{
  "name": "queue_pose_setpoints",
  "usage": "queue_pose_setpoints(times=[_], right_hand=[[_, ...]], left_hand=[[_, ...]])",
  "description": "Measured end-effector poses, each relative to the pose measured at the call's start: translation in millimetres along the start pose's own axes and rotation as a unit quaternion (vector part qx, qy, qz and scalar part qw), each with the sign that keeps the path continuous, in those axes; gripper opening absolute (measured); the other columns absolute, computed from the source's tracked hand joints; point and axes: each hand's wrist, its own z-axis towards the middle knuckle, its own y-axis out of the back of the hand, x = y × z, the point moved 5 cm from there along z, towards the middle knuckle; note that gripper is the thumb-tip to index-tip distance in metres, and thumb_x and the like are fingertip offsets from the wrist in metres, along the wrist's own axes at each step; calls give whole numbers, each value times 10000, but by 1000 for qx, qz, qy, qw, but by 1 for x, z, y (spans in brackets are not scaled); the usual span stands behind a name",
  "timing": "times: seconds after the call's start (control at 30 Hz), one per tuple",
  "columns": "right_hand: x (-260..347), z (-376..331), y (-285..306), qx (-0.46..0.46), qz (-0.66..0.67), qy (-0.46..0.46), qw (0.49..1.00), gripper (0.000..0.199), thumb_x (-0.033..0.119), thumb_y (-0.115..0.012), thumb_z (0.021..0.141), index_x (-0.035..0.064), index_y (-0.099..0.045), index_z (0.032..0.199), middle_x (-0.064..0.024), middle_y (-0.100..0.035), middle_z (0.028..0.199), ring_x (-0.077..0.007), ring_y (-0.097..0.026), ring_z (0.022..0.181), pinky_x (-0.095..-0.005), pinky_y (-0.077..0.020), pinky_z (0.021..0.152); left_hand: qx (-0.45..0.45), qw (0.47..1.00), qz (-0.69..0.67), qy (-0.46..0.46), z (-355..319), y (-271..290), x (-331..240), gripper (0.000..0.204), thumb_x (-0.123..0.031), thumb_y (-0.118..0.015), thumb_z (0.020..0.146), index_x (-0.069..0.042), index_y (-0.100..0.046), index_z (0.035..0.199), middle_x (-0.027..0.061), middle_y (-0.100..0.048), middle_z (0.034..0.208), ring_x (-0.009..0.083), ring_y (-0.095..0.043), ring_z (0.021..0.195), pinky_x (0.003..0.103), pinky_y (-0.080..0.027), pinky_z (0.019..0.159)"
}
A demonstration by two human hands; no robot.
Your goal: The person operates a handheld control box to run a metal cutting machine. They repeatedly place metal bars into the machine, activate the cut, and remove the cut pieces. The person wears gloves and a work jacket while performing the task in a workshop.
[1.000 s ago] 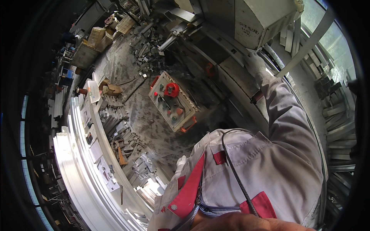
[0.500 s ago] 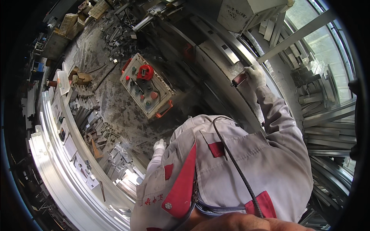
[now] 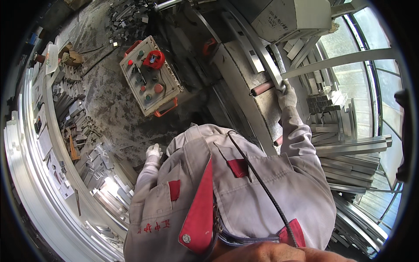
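My right hand [image 3: 287,98], in a white glove, is closed round the near end of a long silver metal bar [image 3: 265,56]. Beside it a reddish-brown roller [image 3: 262,88] sticks out over the pale machine bed [image 3: 244,72]. Low at my left side hangs my left hand [image 3: 153,151], also gloved; its fingers look loosely apart, with nothing visible in them. Ahead stands a control box [image 3: 152,94] with coloured buttons and orange handles. A red tape measure [image 3: 153,60] and a dark pen-like thing [image 3: 142,75] lie on top of it.
Metal offcuts [image 3: 126,22] lie heaped on the floor ahead. Long profiles [image 3: 26,174] line the left bench. More bars [image 3: 349,153] are stacked at right, below windows. A grey machine housing [image 3: 290,19] stands at the far right, with a slanting bar [image 3: 340,59] near it.
My right hand has moved from beside the roller onto the end of the metal bar. My view has shifted, so the control box and left hand appear further left.
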Motion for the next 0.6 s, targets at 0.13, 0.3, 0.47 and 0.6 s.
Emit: queue_pose_setpoints(times=[0.13,0.3,0.47,0.6], right_hand=[[-25,-43,14,-5,10,-3,1000,720,240,-901,825,191,-607,1480,-188,-686,1293,-381,-702,1156,-447,-551,1024],[-55,-77,27,26,-15,-50,998,783,288,-912,775,152,-618,1488,-193,-723,1270,-383,-700,1183,-452,-554,1027],[-38,-63,40,10,-96,2,995,786,334,-905,790,155,-611,1497,-180,-682,1331,-372,-675,1213,-471,-558,1019],[31,-12,47,-49,-81,102,990,744,305,-888,824,174,-600,1497,-150,-670,1346,-340,-672,1224,-452,-565,1013]], left_hand=[[9,1000,-3,7,2,13,24,381,-345,-746,1007,-70,-697,1267,88,-769,959,196,-679,634,373,-557,542],[-5,999,44,-2,6,27,54,418,-334,-734,1003,-42,-684,1297,108,-768,972,215,-708,712,379,-569,584],[-14,995,-58,76,11,36,74,443,-364,-718,1011,-89,-661,1354,75,-740,928,183,-639,607,381,-506,529],[-62,987,-130,66,23,42,53,402,-329,-746,1011,-100,-664,1331,60,-734,924,168,-613,566,337,-494,513]])
